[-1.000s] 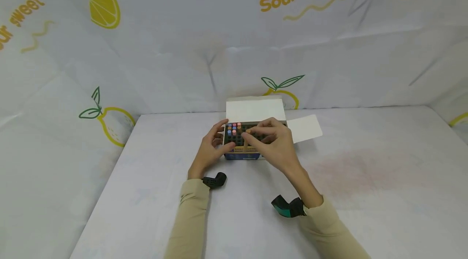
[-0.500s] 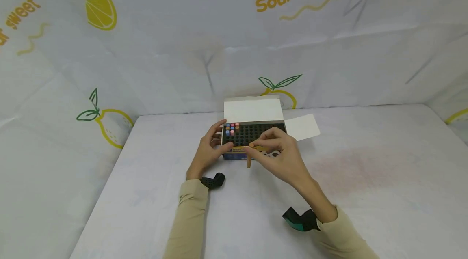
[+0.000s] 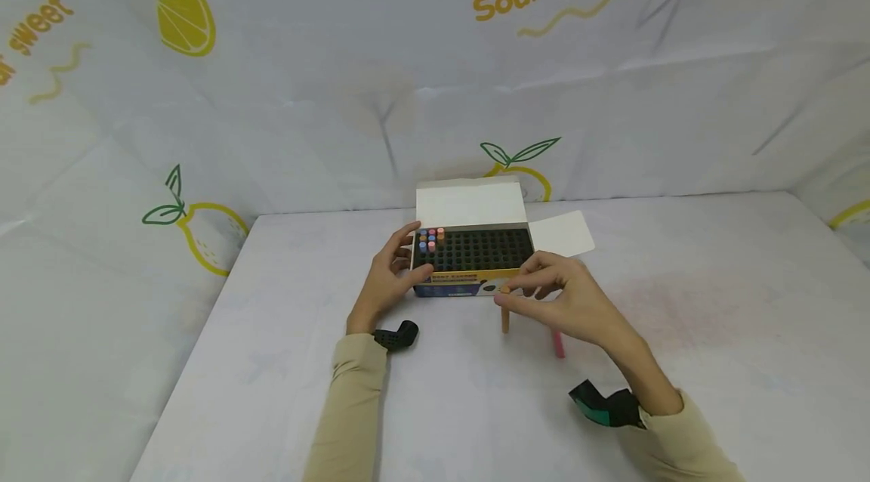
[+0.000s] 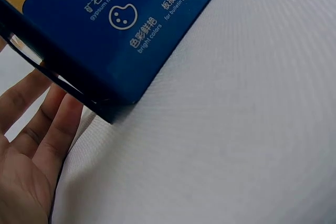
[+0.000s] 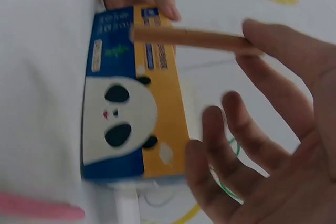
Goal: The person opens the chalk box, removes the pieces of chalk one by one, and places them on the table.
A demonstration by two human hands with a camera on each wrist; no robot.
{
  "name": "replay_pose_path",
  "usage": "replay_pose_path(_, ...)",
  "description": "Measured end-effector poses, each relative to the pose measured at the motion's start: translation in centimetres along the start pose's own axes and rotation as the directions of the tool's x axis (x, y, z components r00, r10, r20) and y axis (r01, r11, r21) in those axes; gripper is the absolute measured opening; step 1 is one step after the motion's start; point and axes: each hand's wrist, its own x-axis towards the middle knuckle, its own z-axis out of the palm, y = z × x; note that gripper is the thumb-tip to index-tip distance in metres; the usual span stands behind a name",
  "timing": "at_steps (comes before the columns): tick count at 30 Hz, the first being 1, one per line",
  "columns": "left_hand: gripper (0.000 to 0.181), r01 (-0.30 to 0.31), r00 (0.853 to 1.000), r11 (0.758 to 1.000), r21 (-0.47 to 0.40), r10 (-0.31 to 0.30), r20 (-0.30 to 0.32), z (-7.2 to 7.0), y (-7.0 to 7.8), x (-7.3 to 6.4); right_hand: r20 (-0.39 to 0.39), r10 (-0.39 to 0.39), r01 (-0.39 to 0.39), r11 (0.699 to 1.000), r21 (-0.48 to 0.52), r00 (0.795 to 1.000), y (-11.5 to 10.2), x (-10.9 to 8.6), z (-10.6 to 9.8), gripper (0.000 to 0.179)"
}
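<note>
Pinches orange stick (image 3: 505, 320) near its top end between thumb and index finger of right hand (image 3: 571, 307); holds other fingers loosely bent, off the stick. Hangs upright in front of box (image 3: 448, 289), out of the tray; can't tell if touching table (image 3: 272, 406). Grips left end of box with left hand (image 3: 389, 279), setting thumb at front rim, fingers along the side.

Could pivot or slip, being pinched at one end only. Might snap if knocked on the rim; probably brittle, judging by "gypsum material" printed on box. Could also brush pink stick (image 3: 558, 344), lying just under right palm, and set it rolling. Might snag side flap (image 3: 560, 234), jutting out close behind right hand. Could skew box if left grip slackens, jostling coloured sticks (image 3: 431, 246) standing at back left of black tray (image 3: 485, 248).

Hard to make out: can't see far end of pink stick, blocked by right hand in head view and cut off in right wrist view. Can't see into holes, too dark. Can't follow left fingertips behind box in left wrist view. Can't read blurred print in right wrist view.
</note>
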Motion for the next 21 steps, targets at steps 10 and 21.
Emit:
replay_pose_path(10,0.077,0.007,1.0,1.0,0.005,-0.007,0.006,-0.1,0.0,0.0,0.226,0.047,-0.054,0.998,0.027,0.973,2.0,-0.5,-3.4,0.007)
replay_pose_path(21,0.077,0.013,1.0,1.0,0.008,-0.013,0.009,-0.1,0.0,0.0,0.338,0.135,-0.16,0.986,0.045,0.931,4.6,-1.8,-6.5,0.009)
